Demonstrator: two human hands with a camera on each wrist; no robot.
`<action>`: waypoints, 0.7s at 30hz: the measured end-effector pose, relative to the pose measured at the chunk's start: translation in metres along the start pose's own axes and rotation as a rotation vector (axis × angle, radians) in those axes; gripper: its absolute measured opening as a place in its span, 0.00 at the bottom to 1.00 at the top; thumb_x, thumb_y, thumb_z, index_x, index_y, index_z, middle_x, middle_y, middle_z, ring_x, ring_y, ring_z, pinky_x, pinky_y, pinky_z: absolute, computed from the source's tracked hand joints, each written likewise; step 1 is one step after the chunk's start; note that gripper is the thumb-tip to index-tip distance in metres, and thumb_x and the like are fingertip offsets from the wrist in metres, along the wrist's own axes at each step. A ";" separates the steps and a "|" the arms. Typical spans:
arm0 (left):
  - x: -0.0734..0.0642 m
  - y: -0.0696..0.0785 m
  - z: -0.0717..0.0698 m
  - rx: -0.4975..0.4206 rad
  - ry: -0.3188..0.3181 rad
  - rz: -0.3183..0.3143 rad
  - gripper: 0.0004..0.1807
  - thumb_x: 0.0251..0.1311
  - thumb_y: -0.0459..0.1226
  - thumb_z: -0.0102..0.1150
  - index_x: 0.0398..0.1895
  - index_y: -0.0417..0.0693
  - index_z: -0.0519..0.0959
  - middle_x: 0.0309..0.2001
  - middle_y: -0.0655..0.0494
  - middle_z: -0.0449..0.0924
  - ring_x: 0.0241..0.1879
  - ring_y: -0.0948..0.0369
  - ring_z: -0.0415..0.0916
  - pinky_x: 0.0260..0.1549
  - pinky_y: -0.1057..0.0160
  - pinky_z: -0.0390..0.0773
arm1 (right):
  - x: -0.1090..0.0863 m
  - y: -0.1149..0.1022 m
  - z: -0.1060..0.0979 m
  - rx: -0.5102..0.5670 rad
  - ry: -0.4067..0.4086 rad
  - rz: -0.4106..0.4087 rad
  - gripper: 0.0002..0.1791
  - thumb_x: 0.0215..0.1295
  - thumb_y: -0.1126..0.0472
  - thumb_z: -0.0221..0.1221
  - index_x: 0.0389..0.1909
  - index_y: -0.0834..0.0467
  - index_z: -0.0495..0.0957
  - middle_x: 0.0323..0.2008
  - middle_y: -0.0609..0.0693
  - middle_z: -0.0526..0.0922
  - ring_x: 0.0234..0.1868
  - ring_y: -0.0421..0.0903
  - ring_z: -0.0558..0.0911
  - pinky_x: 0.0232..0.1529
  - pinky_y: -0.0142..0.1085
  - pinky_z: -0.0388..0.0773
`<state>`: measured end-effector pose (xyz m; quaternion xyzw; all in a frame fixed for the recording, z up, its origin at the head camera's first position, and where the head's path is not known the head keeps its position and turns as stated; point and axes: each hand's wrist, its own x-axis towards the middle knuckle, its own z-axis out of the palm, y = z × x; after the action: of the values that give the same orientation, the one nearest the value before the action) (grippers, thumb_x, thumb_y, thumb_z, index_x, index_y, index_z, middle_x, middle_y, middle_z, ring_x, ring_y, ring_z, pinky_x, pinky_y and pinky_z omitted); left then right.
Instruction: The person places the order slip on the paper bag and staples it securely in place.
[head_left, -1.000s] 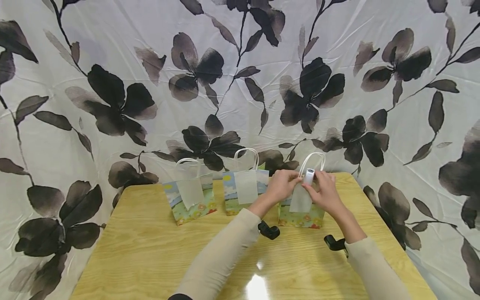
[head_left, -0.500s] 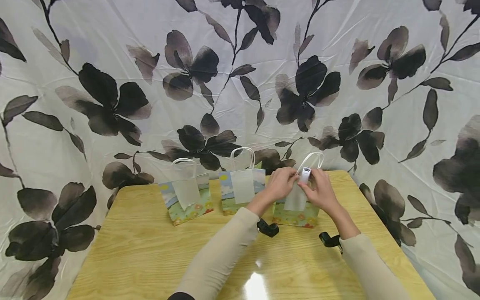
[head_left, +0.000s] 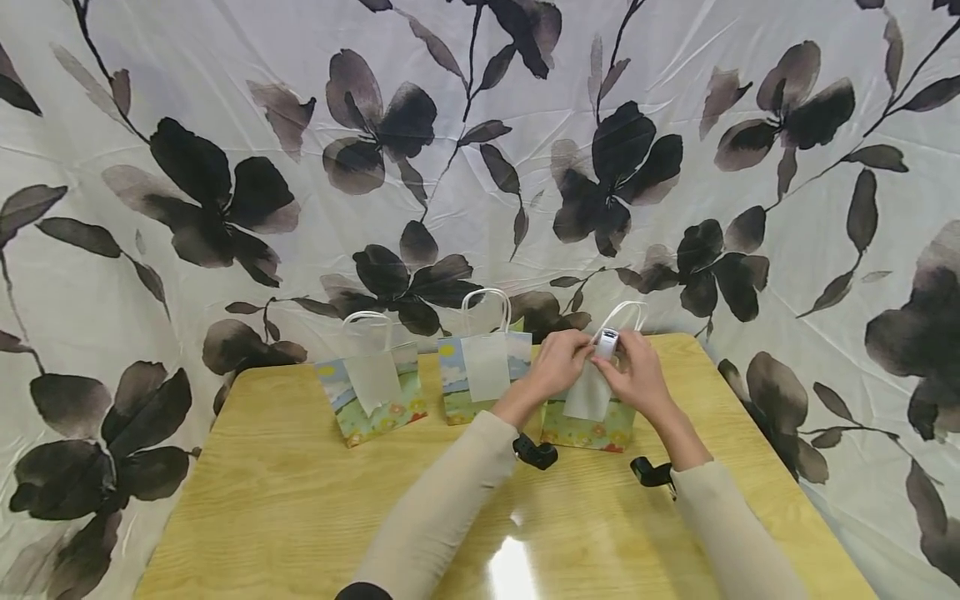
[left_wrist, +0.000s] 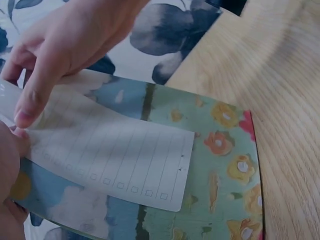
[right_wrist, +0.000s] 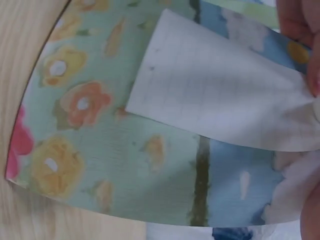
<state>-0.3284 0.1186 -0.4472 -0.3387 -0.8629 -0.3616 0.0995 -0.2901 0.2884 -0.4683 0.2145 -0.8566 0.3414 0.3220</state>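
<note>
Both hands work at the top edge of the right paper gift bag (head_left: 587, 435), which has a painted meadow print and white handles. A lined white paper slip (head_left: 588, 396) hangs down its front, with small checkboxes along one side in the left wrist view. My left hand (head_left: 558, 364) pinches the bag's rim and the slip's top end. My right hand (head_left: 637, 375) grips a small white stapler (head_left: 608, 340), upright at the slip's top. In the left wrist view, the right thumb (left_wrist: 32, 102) presses on the stapler; its far end is out of frame.
Two similar bags stand to the left, a middle bag (head_left: 453, 408) and a left bag (head_left: 356, 425), each with a white slip on its front. They rest on a wooden table (head_left: 285, 517). A floral cloth (head_left: 465, 200) hangs close behind the table.
The head view has shifted slightly, so the bags and hands appear a little further left. Both hands keep their hold at the right bag's rim.
</note>
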 end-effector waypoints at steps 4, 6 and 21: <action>0.003 0.001 -0.001 0.013 -0.029 -0.027 0.10 0.69 0.37 0.56 0.45 0.44 0.84 0.40 0.55 0.83 0.34 0.65 0.76 0.29 0.72 0.72 | 0.003 0.001 -0.003 -0.020 -0.057 0.026 0.18 0.51 0.68 0.72 0.39 0.67 0.74 0.32 0.59 0.75 0.36 0.55 0.72 0.38 0.47 0.65; 0.004 0.002 -0.002 0.032 -0.021 -0.026 0.10 0.70 0.38 0.55 0.43 0.44 0.84 0.38 0.55 0.81 0.34 0.64 0.75 0.30 0.71 0.72 | 0.006 -0.001 -0.005 -0.027 -0.087 0.021 0.19 0.52 0.67 0.71 0.41 0.67 0.73 0.34 0.60 0.75 0.38 0.56 0.72 0.40 0.48 0.65; 0.003 0.002 -0.007 0.044 -0.059 -0.015 0.11 0.71 0.39 0.52 0.43 0.43 0.81 0.38 0.55 0.79 0.32 0.64 0.73 0.28 0.70 0.71 | 0.003 -0.011 -0.014 -0.037 -0.087 0.001 0.24 0.52 0.69 0.72 0.47 0.69 0.72 0.40 0.62 0.75 0.43 0.59 0.72 0.45 0.53 0.64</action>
<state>-0.3294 0.1164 -0.4404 -0.3405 -0.8758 -0.3331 0.0784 -0.2800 0.2909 -0.4537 0.2229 -0.8760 0.3158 0.2883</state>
